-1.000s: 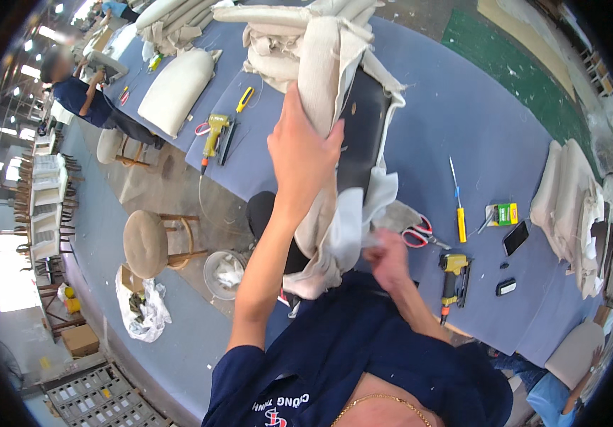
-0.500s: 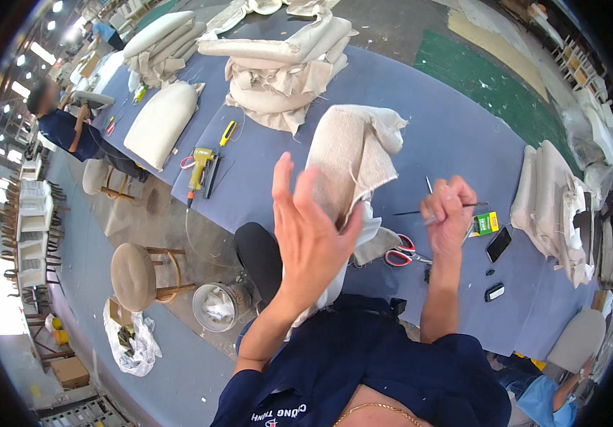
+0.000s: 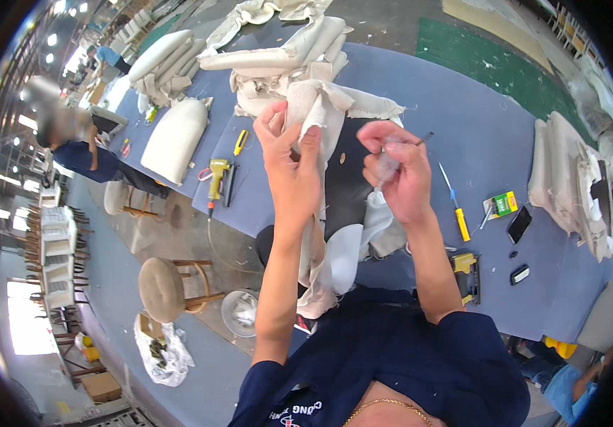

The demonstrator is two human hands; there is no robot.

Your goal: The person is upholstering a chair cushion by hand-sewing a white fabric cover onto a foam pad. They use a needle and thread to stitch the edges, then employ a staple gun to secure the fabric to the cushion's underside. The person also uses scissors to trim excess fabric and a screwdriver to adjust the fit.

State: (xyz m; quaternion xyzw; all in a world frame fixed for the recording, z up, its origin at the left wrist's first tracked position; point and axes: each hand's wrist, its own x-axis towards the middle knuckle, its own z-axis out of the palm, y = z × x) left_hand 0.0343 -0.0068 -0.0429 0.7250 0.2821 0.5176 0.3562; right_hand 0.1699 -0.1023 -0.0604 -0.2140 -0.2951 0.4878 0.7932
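Note:
A beige fabric-covered padded piece (image 3: 333, 128) lies in front of me, its cover partly folded back over a dark panel (image 3: 348, 167). My left hand (image 3: 291, 160) pinches the loose edge of the beige fabric between thumb and fingers. Close by on the right, my right hand (image 3: 400, 171) is closed round a wad of white stuffing (image 3: 387, 162). A thin dark rod (image 3: 427, 136) pokes out of that same hand. White lining cloth (image 3: 376, 217) hangs below it, and the padded piece's lower end reaches my lap.
Stacked beige cushions (image 3: 285, 60) stand at the back. A staple gun (image 3: 217, 178) lies left, another staple gun (image 3: 466, 274) right, near a yellow-handled screwdriver (image 3: 461, 222), a phone (image 3: 519, 225) and a small box (image 3: 502, 205). A stool (image 3: 163, 288) and bucket (image 3: 241, 312) stand left; a co-worker (image 3: 82, 153) beyond.
My left hand has gone from spread fingers to pinching the fabric. My right hand has moved left and now holds white stuffing with the rod. The cover has been turned back, exposing the dark panel.

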